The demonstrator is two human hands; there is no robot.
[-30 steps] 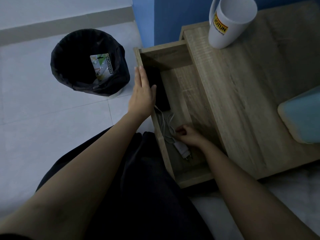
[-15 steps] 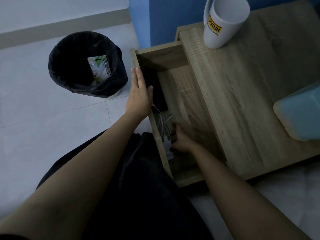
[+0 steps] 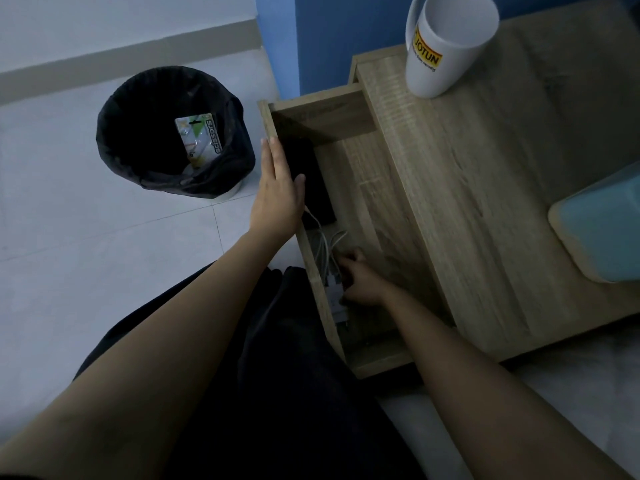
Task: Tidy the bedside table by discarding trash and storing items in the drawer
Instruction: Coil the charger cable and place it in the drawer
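Note:
The wooden drawer (image 3: 377, 202) of the bedside table (image 3: 485, 188) stands pulled out. My left hand (image 3: 277, 192) lies flat against the drawer's front panel, fingers straight and together. My right hand (image 3: 360, 278) is down inside the drawer, fingers curled on a white charger (image 3: 337, 299) pressed against the front wall. Its white cable (image 3: 325, 244) loops toward a black flat object (image 3: 311, 181) lying further along the same wall.
A black-lined trash bin (image 3: 173, 133) stands on the tiled floor at left, with a scissors package (image 3: 199, 140) inside. A white mug (image 3: 446, 43) and a light blue object (image 3: 602, 230) sit on the table top. My dark-clothed lap is below.
My right hand has slid the charger from the drawer's middle over to its front wall. The left hand has stayed on the front panel.

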